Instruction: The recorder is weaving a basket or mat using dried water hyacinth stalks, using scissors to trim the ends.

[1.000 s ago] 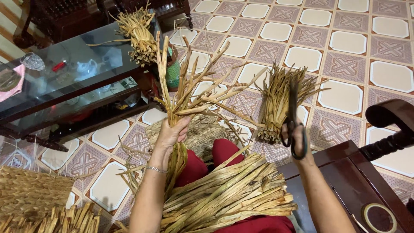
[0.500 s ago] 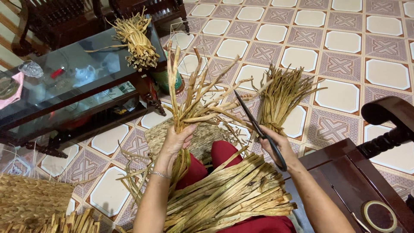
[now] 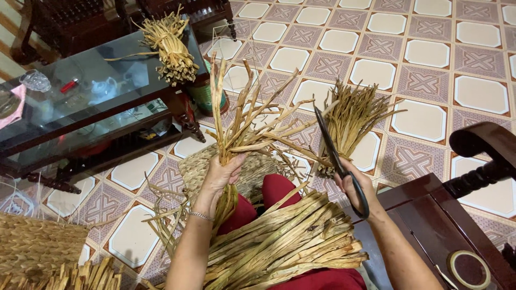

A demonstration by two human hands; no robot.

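My left hand (image 3: 221, 173) grips a bunch of dried straw-coloured stalks (image 3: 244, 129) upright, their tips fanning out above the fist. My right hand (image 3: 359, 188) holds black scissors (image 3: 334, 154) by the handles, the blades pointing up and left and close to the fanned stalks on their right side. A thick bundle of the same dried stalks (image 3: 285, 241) lies across my lap on red cloth.
Another stalk bundle (image 3: 352, 115) lies on the tiled floor ahead. A glass-topped table (image 3: 80, 102) at left carries a bundle (image 3: 169, 45). Woven mat (image 3: 199, 166) under my feet, woven basket (image 3: 37, 244) lower left, dark wooden chair arm (image 3: 484, 156) and tape roll (image 3: 468, 268) at right.
The scissors have come down from beside the floor bundle and swung left toward the stalks in my left hand. The held bunch has dropped slightly lower.
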